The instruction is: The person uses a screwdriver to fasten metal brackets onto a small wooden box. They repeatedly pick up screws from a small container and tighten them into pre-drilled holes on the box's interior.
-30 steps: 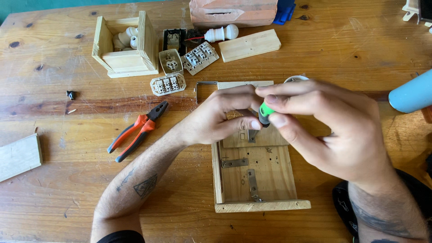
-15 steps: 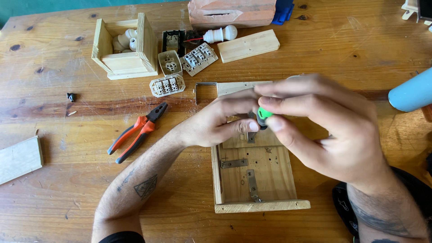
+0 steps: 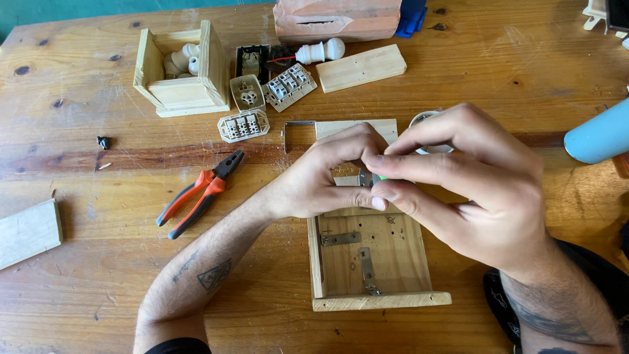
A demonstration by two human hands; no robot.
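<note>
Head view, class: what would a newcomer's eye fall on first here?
First, the two hands meeting at the centre: the left hand and right hand pinch a small green part over a shallow wooden tray with metal strips. Next, the red-handled pliers lying left of them, and the wooden box at the table's far side.

both hands (image 3: 406, 177) hide most of the small green item (image 3: 381, 177).

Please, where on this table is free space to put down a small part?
Bare wood lies between the pliers and the wood block, also below the left forearm. Crowded: around the open wooden box and switch parts, and where both hands work.
</note>
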